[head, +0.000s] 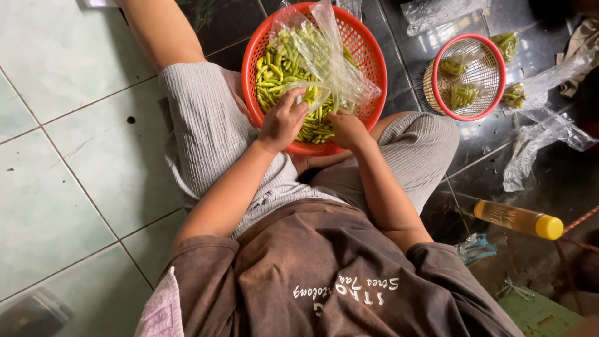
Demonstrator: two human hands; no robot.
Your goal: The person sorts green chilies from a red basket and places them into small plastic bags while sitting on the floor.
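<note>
Head view: the left hand (282, 122) pinches the mouth of a clear thin plastic bag (324, 59) while the right hand (347, 129) closes on its lower edge. Holding the mouth wide probably keeps chillies from spilling. Beneath both grips, the round red plastic basket (368, 56) holds small green chillies (274, 68); right of them, a smaller red-rimmed woven basket (480, 72) holds bagged ones.

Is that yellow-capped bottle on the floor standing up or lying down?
Lying down. The bottle rests on its side on the dark floor, cap pointing right.
</note>
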